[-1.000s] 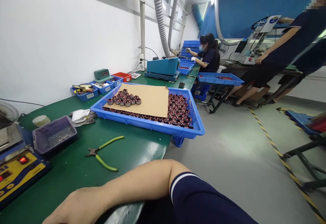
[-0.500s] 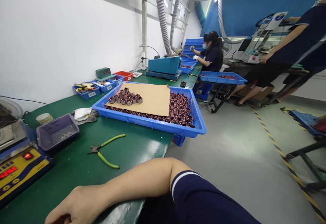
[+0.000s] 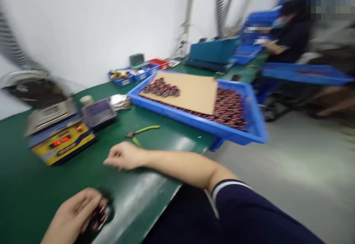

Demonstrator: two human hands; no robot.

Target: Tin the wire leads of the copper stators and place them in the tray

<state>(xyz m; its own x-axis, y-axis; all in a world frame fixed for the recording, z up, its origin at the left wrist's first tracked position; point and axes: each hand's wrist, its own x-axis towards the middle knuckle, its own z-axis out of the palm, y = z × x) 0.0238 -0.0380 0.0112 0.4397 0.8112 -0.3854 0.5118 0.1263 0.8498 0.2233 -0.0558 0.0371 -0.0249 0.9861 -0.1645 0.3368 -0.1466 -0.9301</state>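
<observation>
At the lower left, my left hand (image 3: 73,216) is closed with thumb and fingers on a small dark motor stator with red wires (image 3: 100,214), low over the green bench. Part of the stator is hidden by the fingers, and motion blurs it. My right hand (image 3: 124,156) rests at the bench top farther forward, its fingers curled and pinched together. Whether anything small is between them I cannot make out. Just beyond the right hand lie green-handled cutting pliers (image 3: 135,134), jaws pointing left, one handle partly covered by the hand.
A blue tray (image 3: 177,117) full of wired parts overhangs the bench edge; cardboard (image 3: 198,96) on it carries several stators (image 3: 162,87). At left stand a yellow machine with red digits (image 3: 63,140) and a purple bin (image 3: 100,114). A co-worker (image 3: 291,33) sits farther back.
The view has swung left and down, bringing my left hand with the stator into sight. My right hand now appears higher in the picture, nearer the pliers.
</observation>
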